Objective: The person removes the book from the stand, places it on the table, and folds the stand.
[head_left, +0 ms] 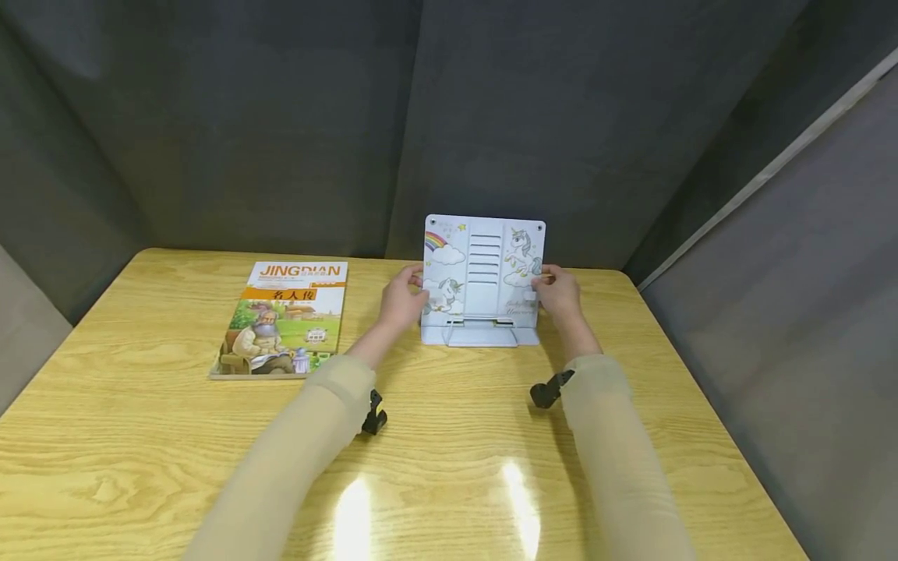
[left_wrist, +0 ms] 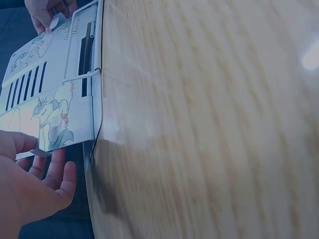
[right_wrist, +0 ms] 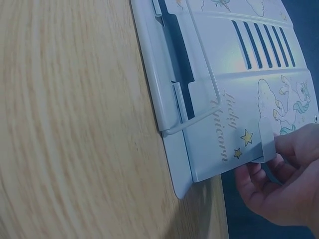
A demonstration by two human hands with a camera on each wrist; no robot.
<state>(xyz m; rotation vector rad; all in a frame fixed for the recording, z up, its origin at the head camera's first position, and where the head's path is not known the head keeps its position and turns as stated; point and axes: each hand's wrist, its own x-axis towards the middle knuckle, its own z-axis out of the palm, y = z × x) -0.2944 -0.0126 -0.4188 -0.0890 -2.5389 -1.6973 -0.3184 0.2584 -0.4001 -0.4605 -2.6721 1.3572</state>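
Note:
A white metal book stand (head_left: 484, 298) with unicorn, rainbow and cloud prints stands upright, leaning back, near the table's far edge. Slots run down its middle, and a wire page holder (right_wrist: 213, 89) crosses its lower ledge. My left hand (head_left: 402, 302) grips the stand's left edge, thumb in front and fingers behind, as the left wrist view shows. On the opposite edge, my right hand (head_left: 561, 296) pinches the stand beside a small folded side tab (right_wrist: 267, 139). Part of the right fingers is hidden behind the panel.
Left of the stand, a book (head_left: 291, 319) with a colourful illustrated cover lies flat on the wooden table (head_left: 449, 436). Dark grey curtains (head_left: 281, 132) hang just behind the table, and a grey partition (head_left: 786, 257) rises along its right side.

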